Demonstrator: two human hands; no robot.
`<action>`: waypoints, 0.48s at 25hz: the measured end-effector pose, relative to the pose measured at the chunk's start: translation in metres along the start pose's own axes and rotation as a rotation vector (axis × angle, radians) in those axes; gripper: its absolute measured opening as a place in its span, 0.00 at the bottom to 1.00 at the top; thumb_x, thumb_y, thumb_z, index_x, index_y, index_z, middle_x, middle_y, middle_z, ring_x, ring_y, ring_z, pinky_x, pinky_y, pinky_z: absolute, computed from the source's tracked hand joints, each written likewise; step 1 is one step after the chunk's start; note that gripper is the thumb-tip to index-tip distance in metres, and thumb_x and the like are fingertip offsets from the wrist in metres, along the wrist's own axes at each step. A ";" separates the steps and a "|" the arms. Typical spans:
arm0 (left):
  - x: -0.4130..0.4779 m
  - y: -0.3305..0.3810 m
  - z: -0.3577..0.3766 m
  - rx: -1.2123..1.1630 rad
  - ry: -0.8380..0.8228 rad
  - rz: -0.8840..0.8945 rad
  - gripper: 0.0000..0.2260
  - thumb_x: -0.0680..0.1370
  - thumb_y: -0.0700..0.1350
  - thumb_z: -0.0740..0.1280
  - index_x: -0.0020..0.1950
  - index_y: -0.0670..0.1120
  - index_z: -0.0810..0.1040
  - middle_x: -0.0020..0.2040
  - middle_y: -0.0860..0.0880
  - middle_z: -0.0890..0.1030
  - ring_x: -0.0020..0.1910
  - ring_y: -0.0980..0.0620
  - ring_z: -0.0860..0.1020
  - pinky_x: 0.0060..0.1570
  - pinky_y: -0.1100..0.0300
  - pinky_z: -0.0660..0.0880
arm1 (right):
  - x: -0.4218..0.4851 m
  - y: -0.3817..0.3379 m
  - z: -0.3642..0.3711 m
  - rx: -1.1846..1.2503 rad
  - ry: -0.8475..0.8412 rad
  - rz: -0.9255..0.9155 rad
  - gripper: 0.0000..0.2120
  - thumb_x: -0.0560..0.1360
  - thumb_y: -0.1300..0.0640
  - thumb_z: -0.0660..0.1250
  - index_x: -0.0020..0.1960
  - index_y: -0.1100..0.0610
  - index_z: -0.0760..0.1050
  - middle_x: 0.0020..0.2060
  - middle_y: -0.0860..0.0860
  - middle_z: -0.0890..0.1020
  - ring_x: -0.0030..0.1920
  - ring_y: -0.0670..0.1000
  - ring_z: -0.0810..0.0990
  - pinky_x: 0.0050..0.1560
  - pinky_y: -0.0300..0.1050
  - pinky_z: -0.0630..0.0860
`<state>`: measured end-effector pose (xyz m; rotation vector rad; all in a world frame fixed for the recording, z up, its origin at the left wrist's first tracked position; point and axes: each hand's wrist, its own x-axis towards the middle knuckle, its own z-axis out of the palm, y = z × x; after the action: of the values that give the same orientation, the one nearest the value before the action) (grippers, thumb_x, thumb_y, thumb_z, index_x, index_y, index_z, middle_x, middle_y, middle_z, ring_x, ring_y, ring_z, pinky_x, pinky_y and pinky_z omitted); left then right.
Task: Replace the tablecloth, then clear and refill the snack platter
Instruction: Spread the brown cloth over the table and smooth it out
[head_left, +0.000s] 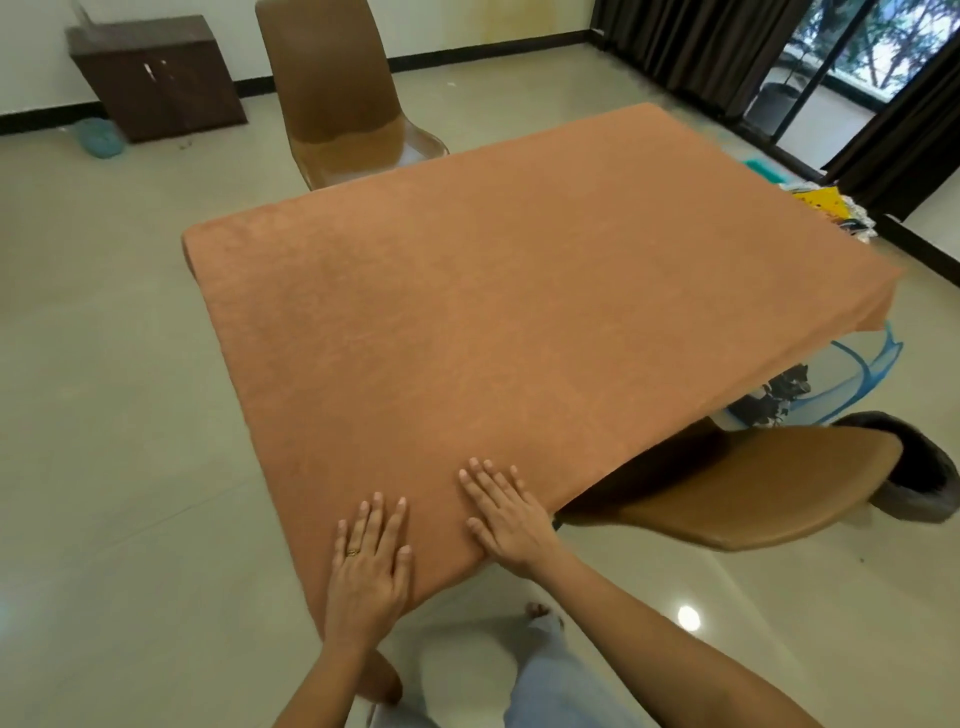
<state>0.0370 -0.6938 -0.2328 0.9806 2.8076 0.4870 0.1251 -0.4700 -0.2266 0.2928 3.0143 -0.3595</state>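
Note:
An orange-brown tablecloth (519, 291) covers the whole table and hangs over its edges. My left hand (371, 556) lies flat on the cloth at the near corner, fingers spread, a ring on one finger. My right hand (506, 512) lies flat beside it, palm down, fingers apart, close to the right edge. Neither hand holds anything. No snack platter shows in this view.
A brown chair (332, 88) stands at the table's far side and another (753, 488) at the right. A dark cabinet (156, 78) is against the back wall. A blue-rimmed basket (862, 374) and colourful items (826, 202) sit on the floor to the right, near dark curtains (696, 47).

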 end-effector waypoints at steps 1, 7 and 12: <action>0.001 0.004 0.000 0.007 -0.001 -0.021 0.25 0.78 0.55 0.52 0.75 0.52 0.64 0.75 0.47 0.64 0.74 0.49 0.62 0.74 0.50 0.48 | -0.002 0.030 -0.009 -0.011 0.005 0.035 0.28 0.81 0.40 0.44 0.78 0.50 0.50 0.76 0.49 0.55 0.76 0.50 0.54 0.73 0.52 0.45; 0.027 0.071 0.015 0.032 0.088 -0.204 0.28 0.75 0.55 0.52 0.72 0.44 0.69 0.72 0.39 0.67 0.72 0.41 0.64 0.73 0.44 0.51 | -0.003 0.137 -0.046 0.019 -0.033 0.079 0.30 0.80 0.41 0.42 0.77 0.54 0.46 0.76 0.52 0.51 0.76 0.56 0.50 0.73 0.49 0.38; 0.080 0.192 0.050 -0.152 0.044 -0.277 0.30 0.79 0.59 0.45 0.78 0.47 0.56 0.77 0.43 0.56 0.76 0.42 0.54 0.73 0.45 0.45 | -0.001 0.103 -0.033 0.034 -0.107 -0.188 0.36 0.77 0.46 0.51 0.77 0.56 0.36 0.74 0.51 0.59 0.74 0.52 0.61 0.71 0.53 0.50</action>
<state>0.0979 -0.4891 -0.2157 0.5474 2.8317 0.6774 0.1446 -0.3643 -0.2177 -0.0086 2.9396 -0.4269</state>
